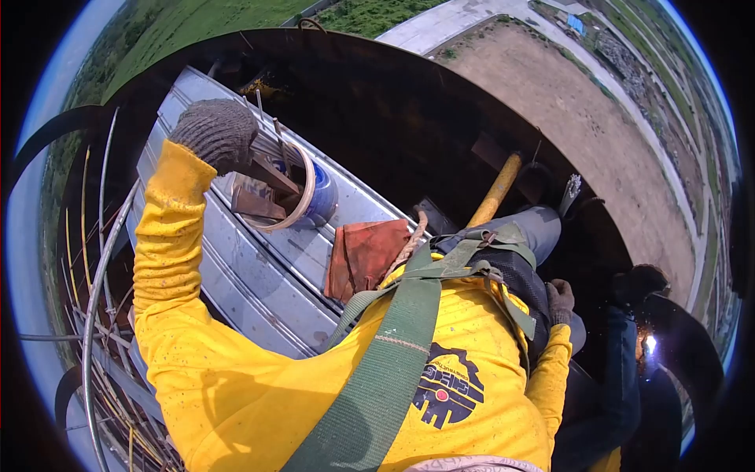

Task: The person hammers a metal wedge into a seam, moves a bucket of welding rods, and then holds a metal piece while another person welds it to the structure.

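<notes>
Corrugated metal platform (259, 275) high above fields, left hand (216, 134) in bucket (303, 197)

The left hand (216, 134) is at the upper left, on the metal pieces (263, 177) that stand in the bucket (314, 197). The bucket stands on the ribbed metal platform (259, 275). To the right of the bucket, a leather pouch (366, 256) lies on the same platform. Behind the pouch, further right, a wooden handle (497, 189) leans upward. The right hand (560, 300) is low at the right, beside the person's hip. Thin rods (94, 299) lie left of the platform.
</notes>
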A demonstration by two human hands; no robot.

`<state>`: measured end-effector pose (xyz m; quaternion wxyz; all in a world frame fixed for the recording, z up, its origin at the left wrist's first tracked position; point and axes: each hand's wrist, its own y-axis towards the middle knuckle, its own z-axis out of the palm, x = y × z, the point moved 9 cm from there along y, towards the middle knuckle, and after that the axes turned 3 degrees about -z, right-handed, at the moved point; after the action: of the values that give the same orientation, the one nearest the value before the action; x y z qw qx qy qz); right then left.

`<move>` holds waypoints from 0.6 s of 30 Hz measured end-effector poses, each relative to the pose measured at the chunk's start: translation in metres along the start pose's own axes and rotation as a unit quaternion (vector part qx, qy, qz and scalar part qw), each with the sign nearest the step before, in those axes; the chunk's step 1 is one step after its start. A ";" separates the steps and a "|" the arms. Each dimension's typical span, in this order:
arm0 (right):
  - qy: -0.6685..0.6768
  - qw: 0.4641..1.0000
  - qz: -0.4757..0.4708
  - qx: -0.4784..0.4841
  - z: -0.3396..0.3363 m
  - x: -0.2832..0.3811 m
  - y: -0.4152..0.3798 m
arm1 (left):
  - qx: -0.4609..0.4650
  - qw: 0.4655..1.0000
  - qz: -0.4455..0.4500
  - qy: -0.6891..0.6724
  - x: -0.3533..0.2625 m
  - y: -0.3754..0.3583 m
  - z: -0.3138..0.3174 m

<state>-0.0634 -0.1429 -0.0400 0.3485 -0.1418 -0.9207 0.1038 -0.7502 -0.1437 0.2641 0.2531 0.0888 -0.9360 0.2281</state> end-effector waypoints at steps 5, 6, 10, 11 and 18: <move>0.024 0.999 0.001 -0.037 -0.006 0.010 -0.012 | -0.201 0.944 0.120 -0.231 0.032 -0.034 -0.110; 0.046 0.998 -0.004 -0.042 -0.009 0.015 -0.015 | -0.255 0.909 0.214 -0.250 0.018 -0.042 -0.137; 0.172 0.976 -0.051 -0.121 -0.036 0.069 -0.045 | -0.172 0.857 0.383 -0.299 -0.090 -0.019 -0.194; 0.225 0.961 -0.077 -0.142 -0.050 0.102 -0.061 | -0.059 0.857 0.405 -0.313 -0.132 -0.010 -0.193; -0.026 0.947 -0.285 -0.148 -0.077 0.229 -0.114 | 0.156 0.706 0.570 -0.389 -0.399 0.010 -0.165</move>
<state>-0.1970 -0.1669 0.1899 0.3143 0.0790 -0.9366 -0.1331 -0.3400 -0.0367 0.1821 -0.3293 -0.3428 -0.7748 0.4168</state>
